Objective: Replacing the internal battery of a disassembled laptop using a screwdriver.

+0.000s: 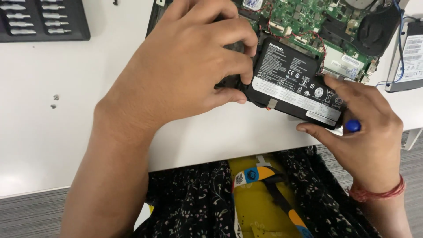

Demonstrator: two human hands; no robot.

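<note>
An opened laptop [308, 17] with its green circuit board exposed lies at the table's far edge. A flat black battery pack [291, 83] with white labels sits at the laptop's near side. My left hand [185, 66] grips the battery's left end, fingers curled over its edge. My right hand [365, 132] touches the battery's right near corner with thumb and forefinger, and a blue-tipped tool [353, 126] is tucked in the palm, mostly hidden.
A black tray of screwdriver bits [42, 20] lies at the far left. Two small screws [54, 101] rest on the white table [53, 145]. A grey drive with a label [412, 57] and blue wire lies at the right edge. My lap shows below.
</note>
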